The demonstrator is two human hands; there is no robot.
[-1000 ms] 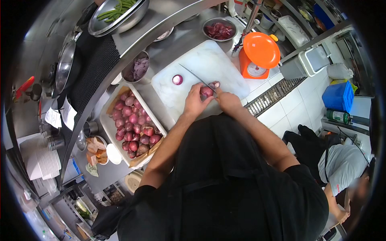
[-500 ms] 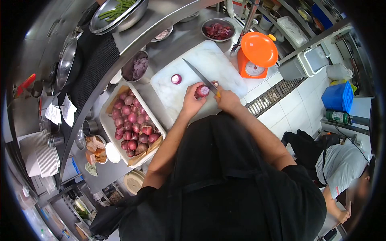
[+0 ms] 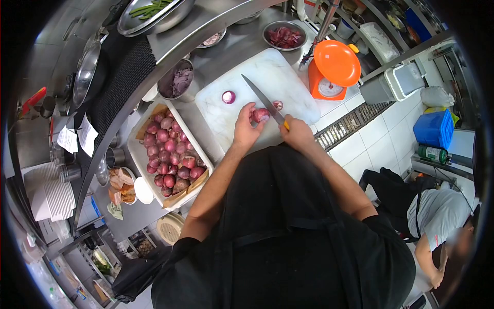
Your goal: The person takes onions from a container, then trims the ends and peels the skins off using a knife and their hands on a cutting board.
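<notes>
A white cutting board (image 3: 221, 100) lies in front of me. My left hand (image 3: 247, 129) holds a red onion (image 3: 261, 114) between thumb and fingers over the board. My right hand (image 3: 297, 132) is wrapped round the yellow handle of a knife (image 3: 260, 95), whose blade points away and to the left, just beside the onion. A small cut onion piece (image 3: 278, 105) lies right of the blade. Farther left on the board sits a cut onion (image 3: 228, 97) with its pale face up. Many whole red onions fill a white tray (image 3: 132, 154) at the left.
An orange scale (image 3: 337, 64) stands right of the board. Behind the board are a bowl of onion skins (image 3: 284, 36) and a metal container of onion pieces (image 3: 177, 80). A metal shelf edge curves over the left side. Another person (image 3: 440, 211) bends at the lower right.
The onion in my left hand has turned, its pale cut face no longer toward the camera as half a second ago. The knife has moved slightly right, uncovering the small piece.
</notes>
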